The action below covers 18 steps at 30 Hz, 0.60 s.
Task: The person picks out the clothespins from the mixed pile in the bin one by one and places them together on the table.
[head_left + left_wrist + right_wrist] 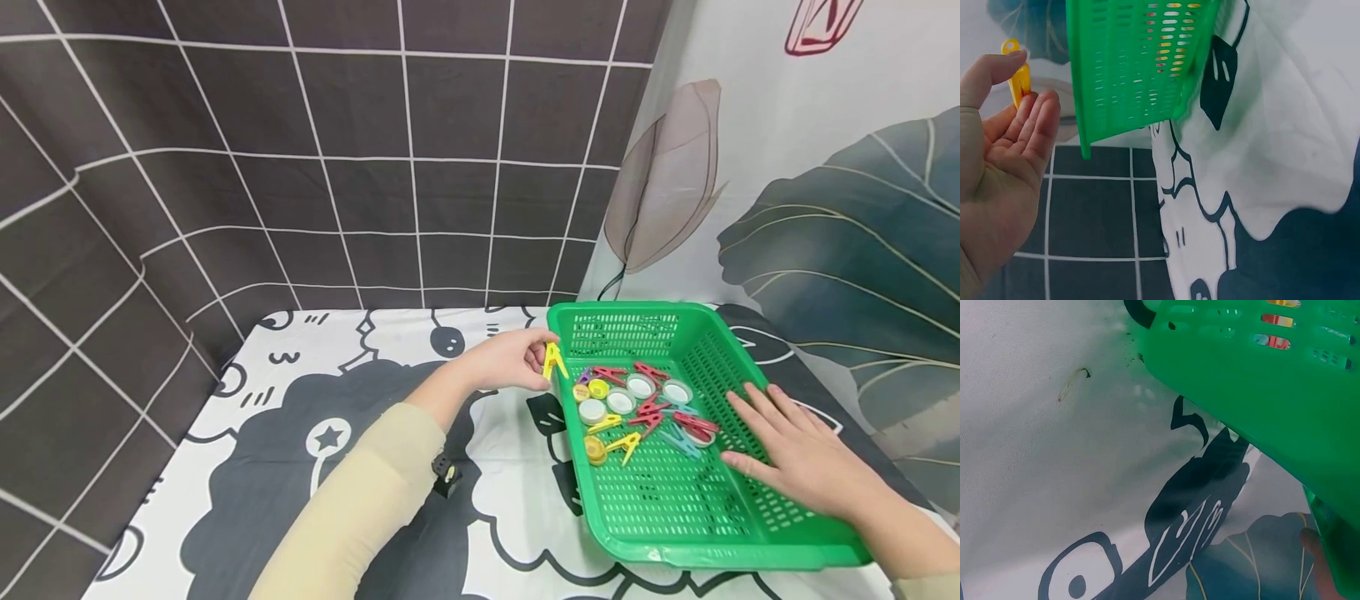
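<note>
My left hand pinches a yellow clothespin between thumb and fingers, at the left rim of a green plastic basket. In the left wrist view the same clothespin points down from the thumb, beside the basket's wall. My right hand lies over the basket's right rim with its fingers stretched out. Inside the basket are red clothespins, blue clothespins and yellow clothespins, mixed with white round caps and yellow round caps.
The basket stands at the right of a table with a black-and-white patterned cloth. A dark tile-patterned curtain hangs behind, and a leaf-patterned one on the right. A small black object is by the left sleeve.
</note>
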Each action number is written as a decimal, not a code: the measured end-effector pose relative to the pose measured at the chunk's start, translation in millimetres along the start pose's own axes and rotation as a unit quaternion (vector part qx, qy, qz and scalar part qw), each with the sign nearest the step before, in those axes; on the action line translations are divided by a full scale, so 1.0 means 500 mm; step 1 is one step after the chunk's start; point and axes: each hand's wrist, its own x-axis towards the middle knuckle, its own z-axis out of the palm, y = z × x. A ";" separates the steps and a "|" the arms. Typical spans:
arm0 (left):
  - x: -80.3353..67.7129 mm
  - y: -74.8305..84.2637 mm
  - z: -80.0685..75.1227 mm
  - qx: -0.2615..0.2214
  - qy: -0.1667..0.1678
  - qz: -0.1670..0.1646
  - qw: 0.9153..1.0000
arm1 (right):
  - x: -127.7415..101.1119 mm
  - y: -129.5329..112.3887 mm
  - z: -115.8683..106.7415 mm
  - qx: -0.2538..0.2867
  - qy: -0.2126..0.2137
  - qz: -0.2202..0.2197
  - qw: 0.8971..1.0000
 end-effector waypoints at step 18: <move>-0.068 -0.095 -0.045 -0.010 0.054 -0.057 0.997 | 0.002 0.000 -0.002 0.005 -0.004 -0.002 1.000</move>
